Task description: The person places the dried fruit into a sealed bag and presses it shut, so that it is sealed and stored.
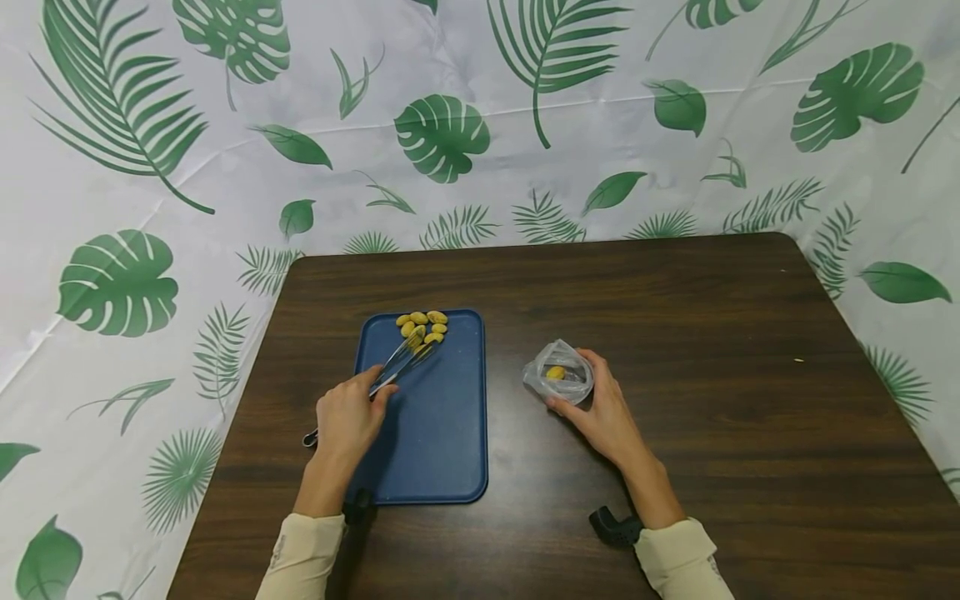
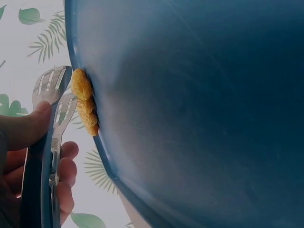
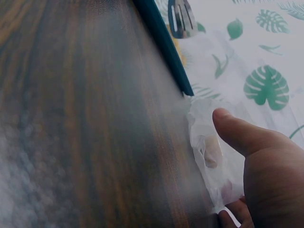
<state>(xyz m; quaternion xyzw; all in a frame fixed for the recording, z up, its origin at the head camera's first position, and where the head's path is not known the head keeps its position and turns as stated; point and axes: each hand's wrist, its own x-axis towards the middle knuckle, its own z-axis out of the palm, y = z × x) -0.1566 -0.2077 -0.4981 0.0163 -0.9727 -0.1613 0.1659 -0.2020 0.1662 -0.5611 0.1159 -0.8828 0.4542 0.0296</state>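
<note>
In the head view my left hand [image 1: 348,421] grips metal tongs [image 2: 37,171] with slotted ends. The two ends stand apart at a cluster of several yellow, nugget-like pieces [image 1: 437,317]. Those pieces lie at the far end of a blue tray [image 1: 442,425]. The left wrist view shows the upper slotted end [image 2: 51,81] close beside one piece [image 2: 81,86]; whether they touch I cannot tell. To the right of the tray, my right hand [image 1: 606,412] holds a clear plastic bag [image 1: 537,379] by its side, mouth upward. One yellow piece [image 1: 556,373] shows inside the bag.
Both tray and bag are on a dark wooden table [image 1: 712,333]. A tiny yellowish fleck [image 1: 798,360] lies on its right part. Behind the far edge hangs a white cloth [image 1: 465,50] printed with green leaves. A black strap piece [image 1: 615,527] sits at the right wrist.
</note>
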